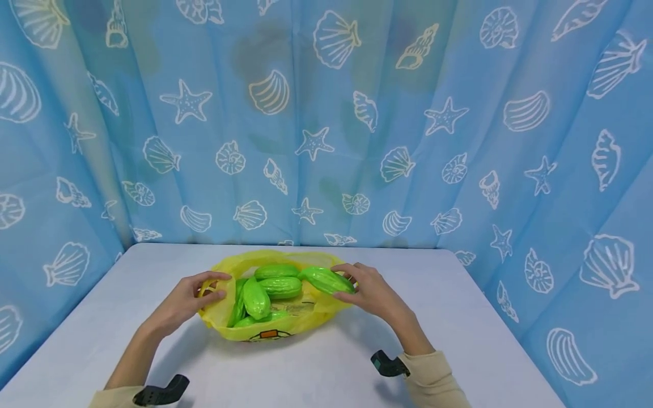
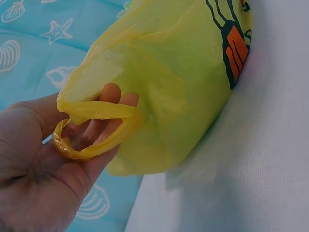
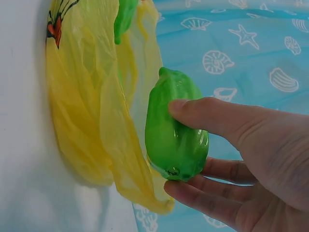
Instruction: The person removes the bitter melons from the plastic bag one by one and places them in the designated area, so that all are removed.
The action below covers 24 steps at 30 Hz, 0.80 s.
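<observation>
At three o'clock on an orange-printed yellow plastic bag (image 1: 312, 323), right fingers (image 3: 199, 199) are gripping a green gourd (image 1: 325, 279), long axis running toward ten; at nine, left fingers (image 2: 110, 94) are holding the handle (image 2: 83, 152).

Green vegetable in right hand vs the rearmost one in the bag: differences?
The right hand grips the held vegetable; no hand touches the rearmost vegetable. In the head view, the held vegetable slants down rightward, at the bag's right rim; the rearmost vegetable lies roughly level inside. Both are glossy, green, elongated.
</observation>
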Motion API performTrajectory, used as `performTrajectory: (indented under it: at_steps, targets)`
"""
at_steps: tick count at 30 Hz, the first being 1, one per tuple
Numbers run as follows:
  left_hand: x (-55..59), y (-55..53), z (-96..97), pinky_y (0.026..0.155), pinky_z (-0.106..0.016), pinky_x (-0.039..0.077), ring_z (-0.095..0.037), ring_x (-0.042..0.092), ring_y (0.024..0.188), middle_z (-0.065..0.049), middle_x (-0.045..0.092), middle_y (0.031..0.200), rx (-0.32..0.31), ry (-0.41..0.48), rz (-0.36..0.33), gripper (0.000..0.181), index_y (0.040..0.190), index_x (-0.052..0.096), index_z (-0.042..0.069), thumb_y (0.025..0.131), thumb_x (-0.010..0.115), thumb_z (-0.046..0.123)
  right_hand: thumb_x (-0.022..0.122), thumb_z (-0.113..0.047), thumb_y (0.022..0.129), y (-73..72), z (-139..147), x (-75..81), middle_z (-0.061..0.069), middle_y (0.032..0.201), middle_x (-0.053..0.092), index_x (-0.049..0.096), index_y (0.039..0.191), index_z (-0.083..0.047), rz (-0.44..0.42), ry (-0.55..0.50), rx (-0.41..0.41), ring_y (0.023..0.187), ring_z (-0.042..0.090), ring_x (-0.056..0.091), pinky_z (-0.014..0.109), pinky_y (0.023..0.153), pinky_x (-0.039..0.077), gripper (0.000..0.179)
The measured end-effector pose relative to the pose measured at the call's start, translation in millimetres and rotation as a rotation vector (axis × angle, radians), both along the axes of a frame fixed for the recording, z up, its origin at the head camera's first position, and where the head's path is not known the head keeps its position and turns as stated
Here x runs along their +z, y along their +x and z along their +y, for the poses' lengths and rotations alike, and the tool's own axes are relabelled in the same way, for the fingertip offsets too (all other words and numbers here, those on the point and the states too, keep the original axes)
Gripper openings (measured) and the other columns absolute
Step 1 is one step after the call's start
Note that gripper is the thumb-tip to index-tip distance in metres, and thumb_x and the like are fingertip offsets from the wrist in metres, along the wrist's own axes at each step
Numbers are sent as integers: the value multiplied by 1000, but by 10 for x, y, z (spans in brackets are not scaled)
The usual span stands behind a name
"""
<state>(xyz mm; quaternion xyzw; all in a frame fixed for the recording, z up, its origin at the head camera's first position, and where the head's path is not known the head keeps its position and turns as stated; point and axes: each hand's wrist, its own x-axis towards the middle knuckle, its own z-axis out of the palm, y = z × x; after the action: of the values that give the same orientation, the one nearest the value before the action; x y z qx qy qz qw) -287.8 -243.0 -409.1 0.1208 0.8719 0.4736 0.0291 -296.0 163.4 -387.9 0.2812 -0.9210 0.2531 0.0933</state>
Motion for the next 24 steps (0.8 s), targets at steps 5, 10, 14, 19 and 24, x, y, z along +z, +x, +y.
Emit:
performTrajectory:
  at_steps: [5, 10, 14, 19, 24]
  targets:
    - [-13, 11, -8, 59, -24, 45, -18, 49, 74, -12, 53, 98, 9, 3, -6, 50, 135, 58, 15, 91, 69, 36, 75, -30, 86, -2, 38, -18, 6, 107, 67, 58, 133, -18, -18, -14, -7, 92, 18, 65, 32, 80, 56, 52]
    - [-4, 1, 5, 61, -25, 45, -19, 50, 77, -12, 54, 103, 13, -7, -8, 51, 135, 58, 16, 90, 69, 38, 76, -29, 85, -17, 85, -4, 9, 107, 68, 58, 132, -17, -31, -35, -33, 91, 20, 67, 35, 78, 58, 52]
    - [5, 2, -8, 61, -25, 45, -19, 49, 76, -11, 53, 95, 20, -13, 2, 50, 135, 58, 16, 91, 68, 38, 77, -31, 85, -38, 116, 5, 9, 107, 69, 58, 132, -18, -39, -41, -58, 92, 20, 68, 35, 78, 58, 52]
    - [11, 5, -11, 62, -26, 46, -20, 51, 78, -11, 52, 94, 27, -6, -2, 53, 136, 57, 16, 91, 68, 40, 77, -34, 84, -45, 164, 15, 9, 109, 70, 59, 133, -21, -54, -46, -112, 93, 21, 68, 36, 79, 58, 53]
    - [9, -1, -5, 67, -26, 49, -22, 54, 85, -15, 53, 113, 33, -3, 8, 58, 140, 53, 17, 90, 68, 41, 77, -35, 85, -59, 238, 32, 8, 107, 71, 59, 132, -21, -41, -48, -147, 92, 21, 68, 36, 78, 58, 52]
